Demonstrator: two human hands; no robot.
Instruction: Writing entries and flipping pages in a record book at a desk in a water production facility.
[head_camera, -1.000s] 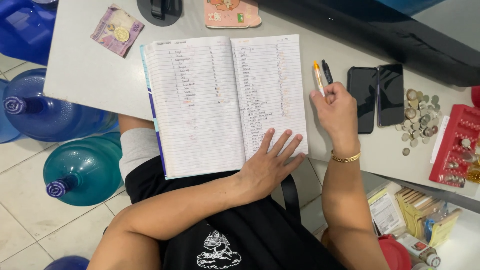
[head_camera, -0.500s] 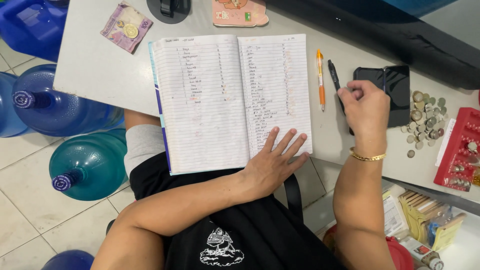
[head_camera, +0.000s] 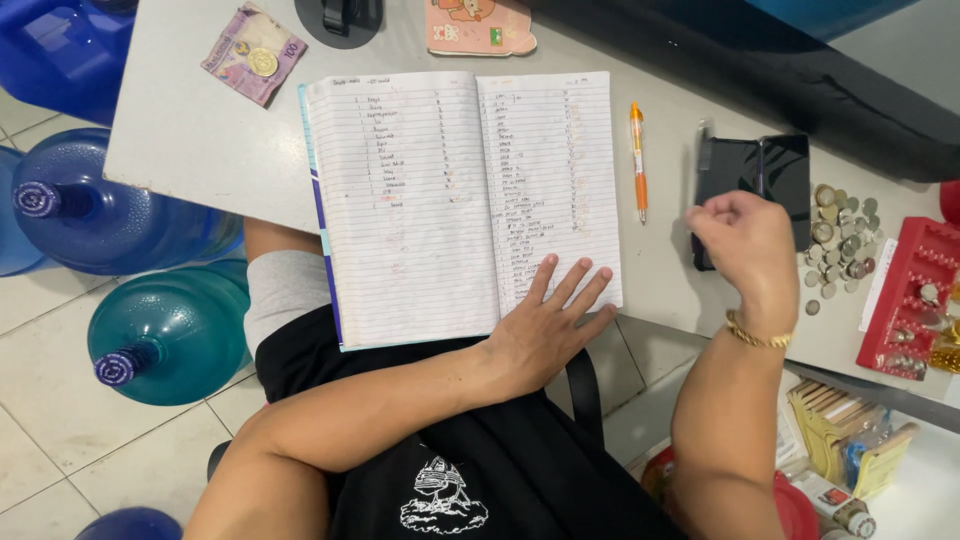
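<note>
The left hand (head_camera: 545, 325) lies flat, fingers spread, on the lower right page of the open lined paper notebook (head_camera: 460, 200) on the grey desk (head_camera: 190, 140). The right hand (head_camera: 745, 240) is curled into a loose fist, holding nothing visible, over the black rectangular phone (head_camera: 770, 170). An orange plastic pen (head_camera: 637, 160) lies between notebook and phone.

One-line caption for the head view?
Left hand flat on an open notebook; right hand closed above a black phone, orange pen between.

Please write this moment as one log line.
left hand: flat on notebook | right hand: fisted over black phone | orange pen: on table
</note>
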